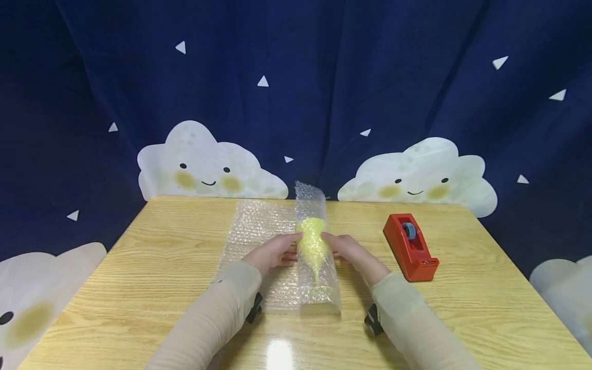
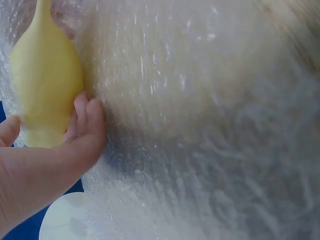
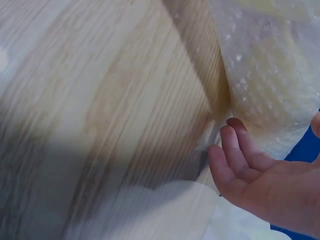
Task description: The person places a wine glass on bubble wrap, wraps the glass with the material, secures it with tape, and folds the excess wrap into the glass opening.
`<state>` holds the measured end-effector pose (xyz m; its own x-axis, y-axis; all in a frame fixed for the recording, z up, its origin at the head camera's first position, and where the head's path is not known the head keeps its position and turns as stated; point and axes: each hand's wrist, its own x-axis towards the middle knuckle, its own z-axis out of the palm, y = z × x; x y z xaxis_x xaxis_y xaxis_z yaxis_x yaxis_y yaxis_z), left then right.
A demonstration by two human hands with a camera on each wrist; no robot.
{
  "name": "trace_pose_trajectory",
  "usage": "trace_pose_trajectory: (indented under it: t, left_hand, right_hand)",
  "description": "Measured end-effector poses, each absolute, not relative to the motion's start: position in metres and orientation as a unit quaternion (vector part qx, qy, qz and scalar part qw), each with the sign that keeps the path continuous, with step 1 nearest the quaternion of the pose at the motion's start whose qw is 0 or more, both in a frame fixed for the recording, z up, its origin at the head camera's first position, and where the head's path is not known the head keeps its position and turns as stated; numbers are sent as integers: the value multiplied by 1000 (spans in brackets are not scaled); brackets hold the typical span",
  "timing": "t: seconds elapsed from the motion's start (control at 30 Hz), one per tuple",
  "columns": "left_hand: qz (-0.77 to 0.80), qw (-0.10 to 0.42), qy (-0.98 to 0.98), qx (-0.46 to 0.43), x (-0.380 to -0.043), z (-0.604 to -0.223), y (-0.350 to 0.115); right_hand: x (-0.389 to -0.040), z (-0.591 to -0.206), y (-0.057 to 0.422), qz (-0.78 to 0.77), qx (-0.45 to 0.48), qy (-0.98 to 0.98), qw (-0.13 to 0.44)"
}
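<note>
Head view recorded a yellow goblet (image 1: 313, 245) lying on its side just below the centre of the frame, stem toward the bottom edge, under bubble wrap (image 1: 259, 222). More of the wrap lay flat to its left on the wooden table (image 1: 171, 246).

Left hand (image 1: 276, 250), left of the goblet: thumb and fingers stood apart by the cup's width, gripping it. At the left of the left wrist view, the fingers were bent against one side of the cup, the thumb at the other.

Right hand (image 1: 352, 253), right of the goblet: thumb on the covered cup, fingers loosely curved at the wrapped side, holding the bundle. The right wrist view showed the fingertips at the wrap's edge, lower right; their pressure could not be told.

A red tape dispenser (image 1: 403, 249) stood right of centre.
</note>
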<state>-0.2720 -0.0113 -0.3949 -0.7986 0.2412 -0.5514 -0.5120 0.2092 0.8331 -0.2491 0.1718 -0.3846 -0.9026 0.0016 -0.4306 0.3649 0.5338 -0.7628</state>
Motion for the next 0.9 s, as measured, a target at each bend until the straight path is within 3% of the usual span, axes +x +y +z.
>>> trace_pose_trajectory:
  t: [0.47, 0.9]
  left_hand:
    - [619, 313, 713, -101, -272, -391, -14]
    - [607, 318, 720, -110, -268, -392, -14]
  right_hand:
    - [-250, -383, 162, -439, 111, 875, 173]
    - [-250, -378, 164, -425, 109, 878, 191]
